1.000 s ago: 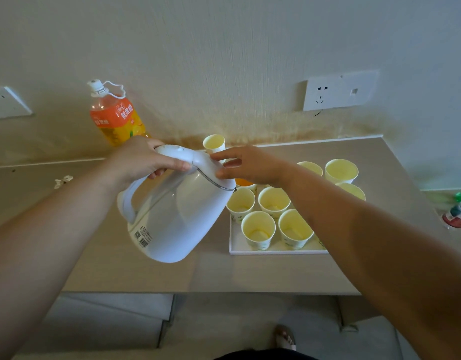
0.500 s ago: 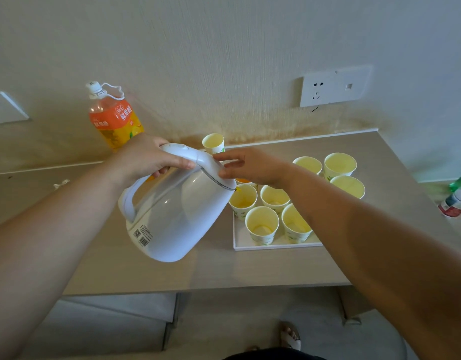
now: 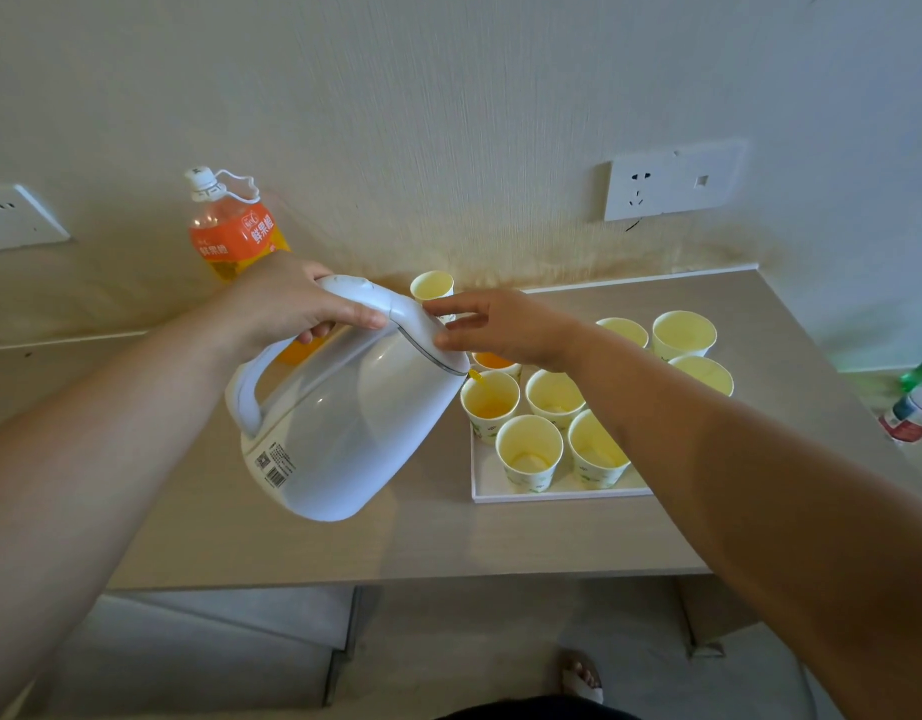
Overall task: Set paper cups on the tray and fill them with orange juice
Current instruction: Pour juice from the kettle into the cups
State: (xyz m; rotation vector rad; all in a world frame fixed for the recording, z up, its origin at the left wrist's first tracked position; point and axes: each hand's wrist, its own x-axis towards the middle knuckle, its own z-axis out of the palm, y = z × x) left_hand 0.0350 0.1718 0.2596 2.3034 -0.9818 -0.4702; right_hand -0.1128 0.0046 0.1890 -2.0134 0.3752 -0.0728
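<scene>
My left hand (image 3: 287,304) grips the handle of a white kettle (image 3: 344,413), tilted with its spout over the white tray (image 3: 500,493). A thin orange stream falls from the spout into a paper cup (image 3: 489,402) at the tray's left, which holds a little juice. My right hand (image 3: 505,327) rests its fingertips on the kettle lid, fingers spread. Behind it a cup (image 3: 492,362) with orange juice is partly hidden. Three other cups on the tray (image 3: 529,449) look empty of juice. An orange juice bottle (image 3: 230,231) stands by the wall.
Three paper cups (image 3: 682,335) stand on the desk right of the tray and one more cup (image 3: 431,287) near the wall. Wall sockets (image 3: 672,181) sit above the desk. Bottles (image 3: 916,407) lie on the floor at the right. My foot (image 3: 581,678) shows below the desk edge.
The kettle has tipped slightly further and juice now runs from its spout into the left cup. Both hands keep their places on the kettle.
</scene>
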